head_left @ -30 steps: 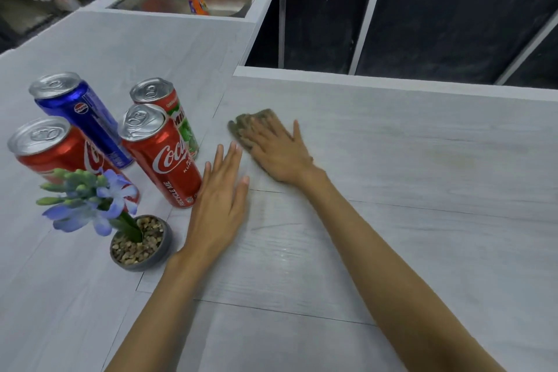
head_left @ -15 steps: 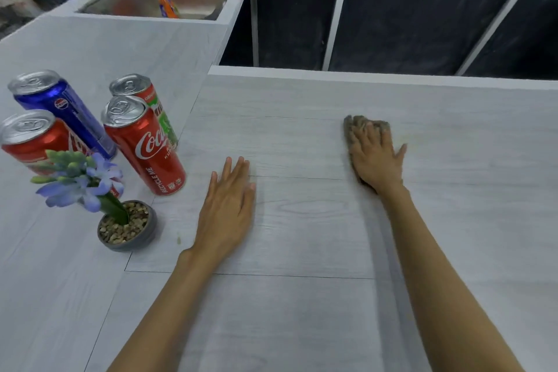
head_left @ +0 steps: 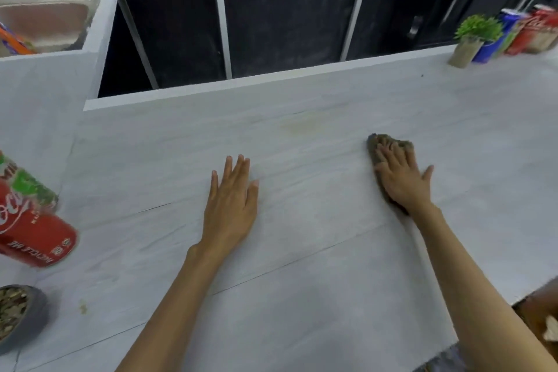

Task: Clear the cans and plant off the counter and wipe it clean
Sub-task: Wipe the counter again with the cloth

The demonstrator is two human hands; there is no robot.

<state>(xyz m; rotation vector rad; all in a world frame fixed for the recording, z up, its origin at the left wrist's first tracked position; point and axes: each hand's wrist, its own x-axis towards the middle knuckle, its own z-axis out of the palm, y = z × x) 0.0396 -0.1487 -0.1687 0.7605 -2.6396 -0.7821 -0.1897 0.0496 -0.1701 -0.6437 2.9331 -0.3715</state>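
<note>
My right hand (head_left: 403, 178) presses flat on a brownish cloth (head_left: 381, 145) on the pale counter (head_left: 302, 266), right of centre. Flat on the counter near the middle lies my left hand (head_left: 231, 205), fingers spread, holding nothing. At the left edge stands a red Coca-Cola can (head_left: 33, 229) with a red-and-green can (head_left: 27, 187) behind it. The grey pebble-filled plant pot (head_left: 21, 314) is cut off at the lower left; its flower is out of view.
A small green plant (head_left: 472, 39) and several cans (head_left: 513, 33) stand at the far right corner. A sink (head_left: 51, 24) sits at the upper left. A faint yellowish stain (head_left: 299, 125) marks the counter ahead. The counter's back edge drops to dark panels.
My right hand has swept the cloth rightward across the counter. The view has turned right, pushing the cans and pot to the left edge. The left hand stays flat.
</note>
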